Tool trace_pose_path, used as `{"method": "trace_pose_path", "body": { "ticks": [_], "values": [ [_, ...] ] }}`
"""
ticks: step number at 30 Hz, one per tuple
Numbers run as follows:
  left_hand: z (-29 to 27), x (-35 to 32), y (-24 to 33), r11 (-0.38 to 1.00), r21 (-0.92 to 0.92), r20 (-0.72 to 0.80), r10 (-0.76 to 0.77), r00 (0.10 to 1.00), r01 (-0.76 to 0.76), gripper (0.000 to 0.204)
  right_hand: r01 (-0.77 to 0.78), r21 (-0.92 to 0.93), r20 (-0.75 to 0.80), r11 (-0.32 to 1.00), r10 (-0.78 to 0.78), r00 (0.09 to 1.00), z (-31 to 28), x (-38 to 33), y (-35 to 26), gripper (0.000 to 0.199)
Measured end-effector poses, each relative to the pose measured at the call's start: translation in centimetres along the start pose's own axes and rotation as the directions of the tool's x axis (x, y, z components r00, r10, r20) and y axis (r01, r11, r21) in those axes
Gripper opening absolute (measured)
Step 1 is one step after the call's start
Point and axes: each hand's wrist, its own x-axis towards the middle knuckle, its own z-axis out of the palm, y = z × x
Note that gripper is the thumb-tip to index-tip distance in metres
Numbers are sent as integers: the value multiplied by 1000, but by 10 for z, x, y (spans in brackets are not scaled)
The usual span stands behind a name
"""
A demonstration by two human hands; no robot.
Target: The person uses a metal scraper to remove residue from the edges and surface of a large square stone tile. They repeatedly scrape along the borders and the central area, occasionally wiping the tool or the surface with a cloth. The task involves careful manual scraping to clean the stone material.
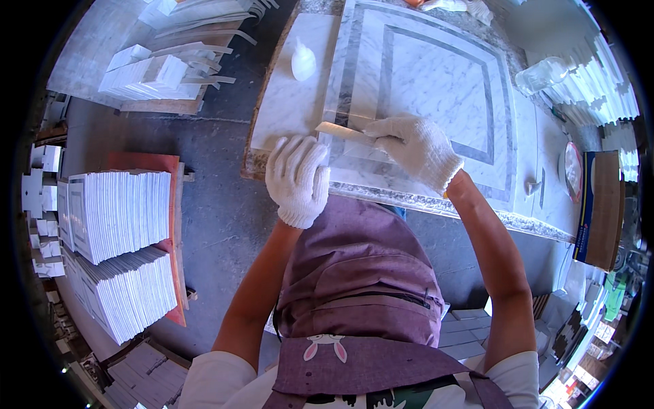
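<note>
My right hand (419, 148), in a white knit glove, pinches a flat, cream-yellow strip (336, 129) whose exact kind I cannot make out. The strip points left, low over the near-left corner of a white marble panel (432, 78) with grey inlaid bands. My left hand (298, 178), also gloved, rests at the near edge of the worktop, left of that corner, with its fingers stretched forward and nothing seen in them. Beyond it, a small white squeeze bottle (303, 61) stands on a plain marble slab (289, 102).
Stacked thin tiles (126, 215) stand on a red-edged pallet at the left, with more bundled pieces (153, 76) farther off. At the worktop's right are a clear plastic bottle (543, 73), a round dish (569, 172) and a cardboard box (603, 211). White gloves (463, 7) lie at the back.
</note>
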Motion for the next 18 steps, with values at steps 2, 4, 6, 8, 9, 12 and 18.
{"method": "trace_pose_path", "body": {
  "ticks": [2, 4, 6, 8, 9, 12, 18],
  "values": [
    [0, -1, -1, 1000, 2, -7, 2, 1000, -2, 27, -8, -40, -44, 999, 6, 999, -2, 2, -2, 26],
    [1, 0, -1, 1000, 8, -5, 5, 1000, -4, 27, -8, -50, -65, 999, 5, 998, -1, 2, -1, 26],
    [1, 0, -1, 1000, 10, -4, 5, 1000, -5, 27, 4, -34, -63, 999, -6, 998, 1, 1, 2, 25],
    [1, -1, -1, 1000, 7, -4, 3, 1000, -3, 27, 1, -59, -56, 998, -5, 998, 4, -2, 0, 25],
    [1, -2, -1, 1000, 6, -6, 4, 1000, -4, 27, 1, -71, -52, 997, -5, 999, 5, -2, -1, 25],
    [1, -3, -2, 1000, 4, -10, 6, 1000, -6, 27, 26, -55, -66, 998, -30, 997, 6, -1, 3, 25],
    [1, 0, -1, 1000, 5, -15, 2, 1000, -2, 26, 28, -85, -81, 996, -35, 996, 6, -8, -3, 24]
  ]
}}
